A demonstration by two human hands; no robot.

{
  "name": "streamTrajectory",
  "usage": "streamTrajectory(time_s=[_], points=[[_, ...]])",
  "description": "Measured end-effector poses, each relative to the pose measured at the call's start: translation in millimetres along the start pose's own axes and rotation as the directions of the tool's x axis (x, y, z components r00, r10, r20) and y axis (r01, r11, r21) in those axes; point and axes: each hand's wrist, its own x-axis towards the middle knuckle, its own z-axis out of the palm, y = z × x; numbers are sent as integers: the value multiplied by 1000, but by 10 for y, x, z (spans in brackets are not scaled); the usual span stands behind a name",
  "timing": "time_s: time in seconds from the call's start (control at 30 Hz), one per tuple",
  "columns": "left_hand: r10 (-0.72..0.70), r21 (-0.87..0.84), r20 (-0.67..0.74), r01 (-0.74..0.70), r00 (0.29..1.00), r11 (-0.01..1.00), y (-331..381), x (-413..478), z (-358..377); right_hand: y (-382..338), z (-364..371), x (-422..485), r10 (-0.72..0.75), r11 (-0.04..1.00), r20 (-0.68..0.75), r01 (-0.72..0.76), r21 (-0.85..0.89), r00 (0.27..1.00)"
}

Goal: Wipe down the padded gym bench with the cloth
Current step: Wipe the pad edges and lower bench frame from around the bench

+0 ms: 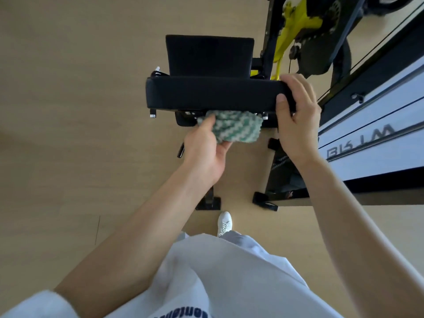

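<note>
Even, soft daylight; no harsh glare.
Wide-angle lens is bending straight lines toward the edges. Floor (68,111) is showing only faint shadows. Shirt (229,283) at the bottom is reading soft and slightly overexposed; bench (213,95) pad is staying dark, detail lost.

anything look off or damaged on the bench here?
Nothing stands out. The bench pad looks intact. The left hand presses the green-and-white cloth under its near edge; the right hand grips the pad's end.
</note>
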Motion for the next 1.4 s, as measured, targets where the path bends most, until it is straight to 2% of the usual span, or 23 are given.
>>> streamTrajectory(time_s=[0.1, 0.23, 0.3, 0.47, 0.63, 0.77, 0.87, 0.93, 0.97, 1.0, 1.03, 1.07, 1.1, 1.13, 1.2, 1.3, 1.4], points=[[19, -115, -72, -27, 997, 993, 509, 93, -379, -322, 140, -34, 38, 978, -142, -65, -197, 989], [19, -181, -161, -49, 987, 982, 997, 402, -764, -959, 553, -138, -254, 936, -114, 214, -281, 960], [30, -150, -150, -53, 988, 987, 1190, 616, -910, -1232, 844, -211, -323, 914, -72, 291, -282, 944], [-166, 15, -25, 166, 986, 986, 1291, 729, -875, -1407, 1377, -647, -183, 903, 75, 197, -382, 980], [-262, -77, 85, 269, 961, 960, 1355, 554, -772, -1334, 1428, -969, -120, 908, 120, 157, -388, 986], [-312, -49, 240, 333, 919, 942, 1474, 301, -897, -1345, 1440, -1052, -69, 948, 114, 100, -301, 991], [-278, 111, 301, 256, 912, 960, 1514, 131, -1024, -1422, 1475, -1153, 19, 999, 70, -15, -51, 997], [-245, 255, 300, 170, 922, 952, 1489, 66, -1148, -1484, 1549, -1278, 166, 972, 43, -171, 159, 985], [-239, 319, 289, 142, 927, 937, 1470, 45, -1214, -1519, 1586, -1352, 296, 898, 69, -302, 321, 953], [-234, 381, 274, 118, 933, 917, 1450, 61, -1286, -1559, 1627, -1393, 438, 736, 156, -453, 504, 885], [-236, 433, 255, 108, 938, 895, 1435, 90, -1356, -1570, 1666, -1392, 532, 501, 311, -589, 634, 788], [-243, 485, 233, 104, 942, 868, 1417, 111, -1430, -1576, 1701, -1377, 547, 249, 498, -699, 670, 673], [-238, 559, 201, 88, 950, 824, 1376, 167, -1520, -1547, 1736, -1374, 508, 64, 642, -768, 637, 575], [-228, 645, 168, 68, 959, 761, 1332, 245, -1599, -1513, 1760, -1373, 462, -50, 722, -798, 601, 515], [-185, 795, 109, 26, 977, 607, 1275, 402, -1702, -1405, 1900, -1386, 450, -175, 770, -801, 573, 452], [-100, 920, 48, -5, 994, 392, 1275, 671, -1786, -1248, 2152, -1373, 596, -274, 736, -779, 563, 322], [-3, 942, 112, -106, 994, 317, 1406, 1042, -1705, -1126, 2329, -1245, 743, -311, 627, -708, 634, 234]])
